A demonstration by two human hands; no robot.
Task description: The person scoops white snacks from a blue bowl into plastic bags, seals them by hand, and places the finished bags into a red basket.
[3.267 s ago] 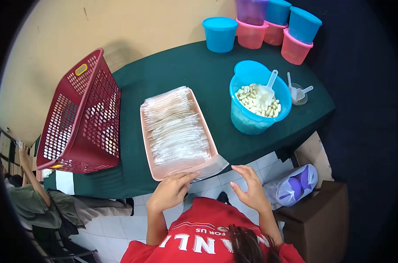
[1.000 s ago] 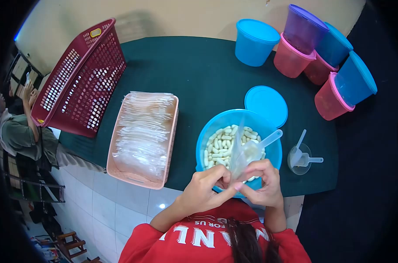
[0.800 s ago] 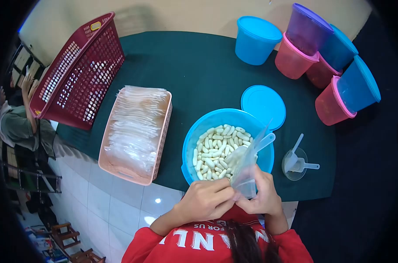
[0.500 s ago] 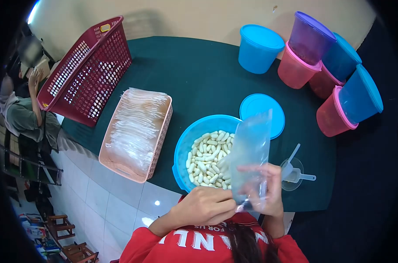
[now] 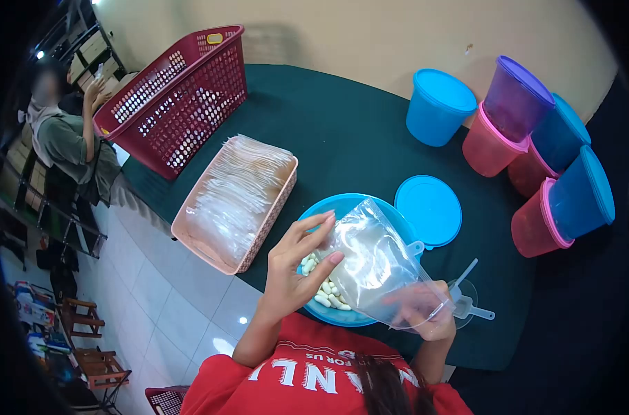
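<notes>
A clear plastic bag (image 5: 371, 257) is held tilted over the blue tub (image 5: 314, 205). My right hand (image 5: 425, 310) grips the bag at its lower right end, with some fingers showing through the film. At the bag's left edge is my left hand (image 5: 297, 259), thumb and fingers spread apart, fingertips close to the film. Pale, oblong pieces (image 5: 332, 297) lie in the tub, partly hidden behind the bag and my left hand.
A pink basket (image 5: 278, 216) of stacked clear packets stands left, with a maroon laundry basket (image 5: 197, 114) behind it. Beside the tub lies a blue lid (image 5: 429, 211); white scoops (image 5: 475, 311) rest right. Lidded tubs (image 5: 439, 111) stand back right. A person (image 5: 69, 138) sits far left.
The bag has gone from upright to tilted across the tub. My left hand has moved up from the bag's lower end and spread its fingers. The view has shifted.
</notes>
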